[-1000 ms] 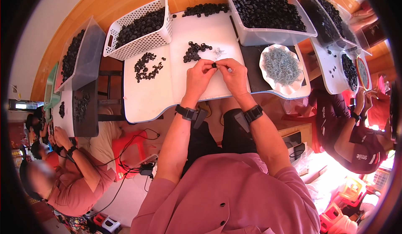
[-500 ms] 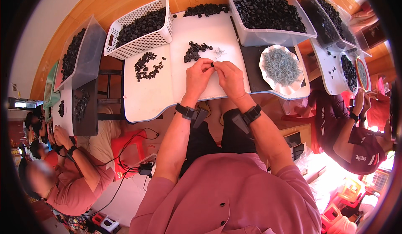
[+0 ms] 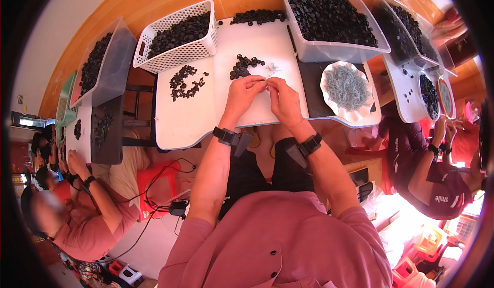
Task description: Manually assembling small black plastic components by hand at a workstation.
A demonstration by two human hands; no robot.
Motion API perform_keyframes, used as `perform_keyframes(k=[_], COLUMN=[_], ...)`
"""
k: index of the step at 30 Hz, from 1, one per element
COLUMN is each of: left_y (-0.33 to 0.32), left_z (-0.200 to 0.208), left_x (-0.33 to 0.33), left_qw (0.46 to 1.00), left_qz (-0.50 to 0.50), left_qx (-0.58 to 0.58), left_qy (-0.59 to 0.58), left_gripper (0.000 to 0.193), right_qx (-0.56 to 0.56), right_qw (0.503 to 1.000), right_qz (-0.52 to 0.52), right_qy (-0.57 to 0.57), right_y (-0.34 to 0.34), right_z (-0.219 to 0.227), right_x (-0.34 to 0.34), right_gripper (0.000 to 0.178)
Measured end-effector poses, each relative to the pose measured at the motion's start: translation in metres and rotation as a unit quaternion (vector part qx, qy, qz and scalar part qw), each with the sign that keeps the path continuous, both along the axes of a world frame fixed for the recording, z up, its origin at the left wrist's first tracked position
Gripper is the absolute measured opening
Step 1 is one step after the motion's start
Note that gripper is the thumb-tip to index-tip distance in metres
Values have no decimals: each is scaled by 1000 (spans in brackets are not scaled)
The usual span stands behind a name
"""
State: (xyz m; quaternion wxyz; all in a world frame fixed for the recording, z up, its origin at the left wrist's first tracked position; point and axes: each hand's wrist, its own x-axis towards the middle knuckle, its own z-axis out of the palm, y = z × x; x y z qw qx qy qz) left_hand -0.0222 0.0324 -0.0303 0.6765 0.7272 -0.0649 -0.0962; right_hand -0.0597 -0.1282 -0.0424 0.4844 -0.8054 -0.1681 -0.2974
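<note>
Bright, even daylight fills the room. The white table (image 3: 185, 123) glares slightly, and the floor at lower right is washed out. Shadows are soft. A fisheye lens bends straight edges, with a black rim around the round picture. The centre is sharp.

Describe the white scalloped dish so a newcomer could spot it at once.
Start at the white tabletop under both hands, then move to the dark mat on its right side. The white scalloped dish sits there, below the big clear bin. Unlike every neighbouring container of black pieces, it holds a heap of thin grey-green bits.
</note>
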Motion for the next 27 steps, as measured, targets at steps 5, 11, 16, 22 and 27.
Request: perform_keyframes(k=[5,11,16,22,27], left_y=[0,2,0,7,23], left_z=[-1,-11,-7,-4,34], left_x=[-3,0,-1,-1,5], left_qw=[999,993,988,974,983], left_qz=[5,30,68,143,149], left_qx=[-36,-115,-138,-173,-79], left_qy=[7,-28,-27,-10,-68], left_gripper=[27,24,23,30,26], right_qx=[113,134,25,28,9], right_qw=[988,976,988,986,985], right_qz=[8,-112,-88,-118,-119], right_qy=[101,128,122,114,128], right_y=[-3,-9,-6,-4,-6], right_z=[0,0,1,1,-7], right_x=[0,9,13,16,11], right_gripper=[20,11,15,15,12])
